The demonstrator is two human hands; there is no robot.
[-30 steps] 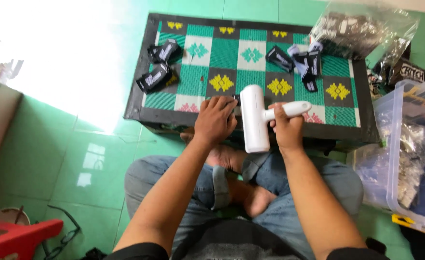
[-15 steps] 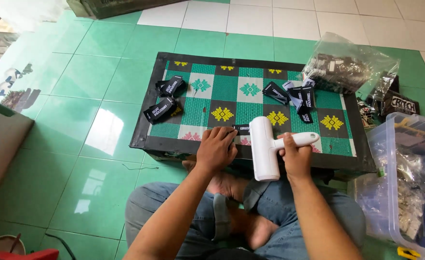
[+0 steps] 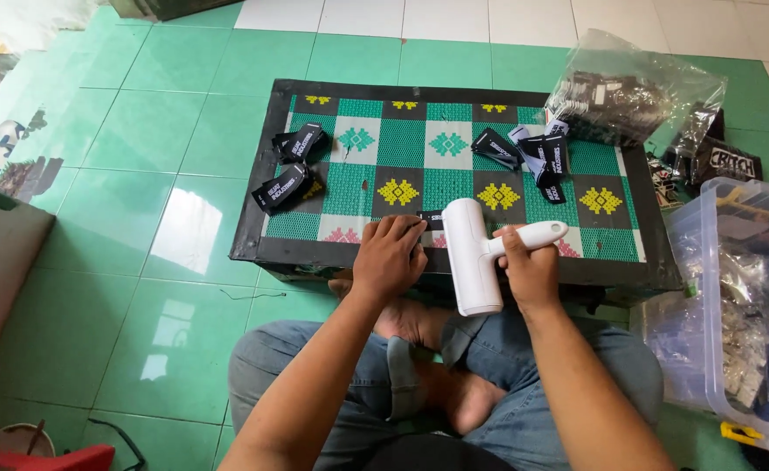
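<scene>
Hands at the low table: roller held, label pressed

Low table (image 3: 262, 235), rectangular with a dark rim and a green, white and yellow checked top, stands on the green tiled floor (image 3: 140, 174) directly ahead of both hands. The person sits cross-legged at its near edge.

Clear plastic storage bin (image 3: 707, 288) sits on the floor well to the right of the right hand, with bagged items inside. Clear plastic bag (image 3: 637, 96) of dark pieces rests at the table's far right corner, beyond and to the right of the roller.

White lint roller (image 3: 472, 257) is the thing in the grip. Its cylindrical head lies across the table's near edge, between the two hands, and its handle points up and to the right. Right hand (image 3: 528, 266) is closed around the handle, fingers wrapped over it.

Left hand (image 3: 391, 255) lies palm down just left of the roller head, fingers curled over a small black label (image 3: 431, 220) at the table's near edge. Only a corner of this label shows past the fingertips. Whether the fingers pinch the label or merely press it flat cannot be told.

One cluster of black labels (image 3: 290, 170) lies far and to the left of the left hand. A second cluster (image 3: 528, 157) lies beyond the roller handle.
</scene>
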